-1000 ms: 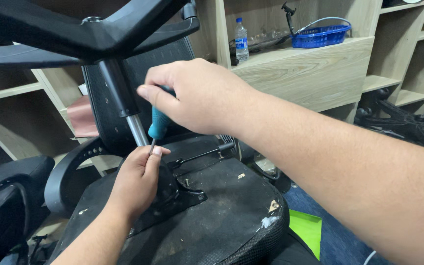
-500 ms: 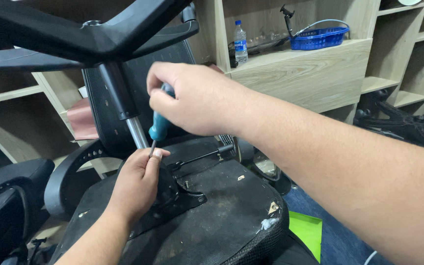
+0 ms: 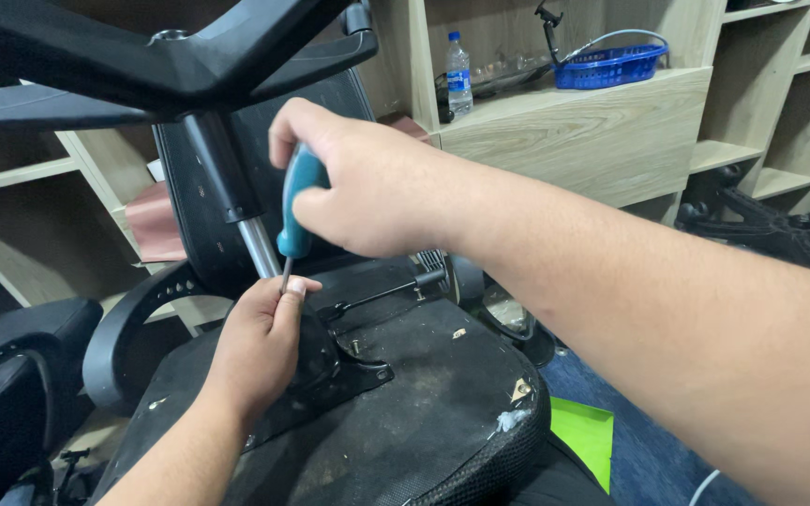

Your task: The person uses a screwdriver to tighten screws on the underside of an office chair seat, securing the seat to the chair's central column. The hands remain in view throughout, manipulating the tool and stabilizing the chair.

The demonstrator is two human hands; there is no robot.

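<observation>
An office chair lies upside down, its seat underside [image 3: 396, 412] facing me and its star base [image 3: 142, 56] at the top. My right hand [image 3: 377, 187] grips a teal-handled screwdriver [image 3: 294, 211], held upright with the tip down near the chrome gas cylinder [image 3: 260, 248]. My left hand [image 3: 260, 347] rests on the black seat mechanism plate [image 3: 353, 375], fingertips pinched around the screwdriver's tip. What lies under the tip is hidden by the fingers.
Wooden shelving stands behind, carrying a blue basket [image 3: 611, 66] and a plastic water bottle [image 3: 458, 61]. Another black chair [image 3: 11, 375] is at the left. A green sheet [image 3: 583, 436] lies on the blue floor at the right. More chair parts [image 3: 761, 225] are at the far right.
My right hand with the screwdriver has shifted slightly right and turned a little. The left hand stays at the tip.
</observation>
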